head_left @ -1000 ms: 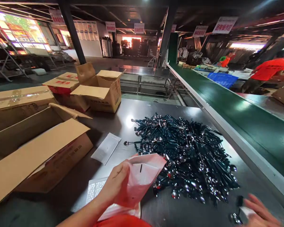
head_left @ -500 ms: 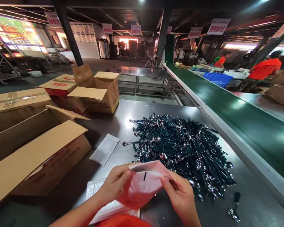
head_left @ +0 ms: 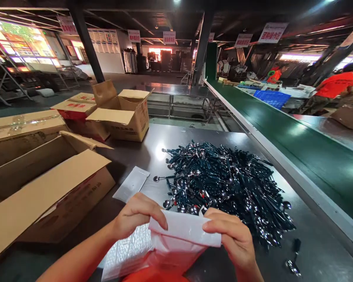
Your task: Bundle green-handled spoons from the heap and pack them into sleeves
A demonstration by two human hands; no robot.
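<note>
Both hands grip the upper edge of a translucent white plastic bag (head_left: 181, 246), whose top looks folded over. My left hand (head_left: 139, 215) pinches its left corner, and my right hand (head_left: 231, 233) pinches the right side. What the bag holds, if anything, is hidden. Just beyond lies a big heap of spoons (head_left: 220, 180) with dark handles and shiny metal bowls. A flat clear bag (head_left: 132, 183) rests on the table left of the heap. Under my left forearm sits a stack of clear plastic bags (head_left: 126, 252).
Open cardboard boxes stand at the left, a large one (head_left: 47, 196) near me and a smaller one (head_left: 126, 117) farther back. A green conveyor belt (head_left: 282, 129) runs along the right. Two spoons (head_left: 294, 260) lie apart on the metal table (head_left: 320, 243). People in orange shirts (head_left: 337, 84) are beyond the belt.
The bag's mouth stood open between my hands; now its top is folded down flat. My right hand has moved slightly right, and both hands press along the fold.
</note>
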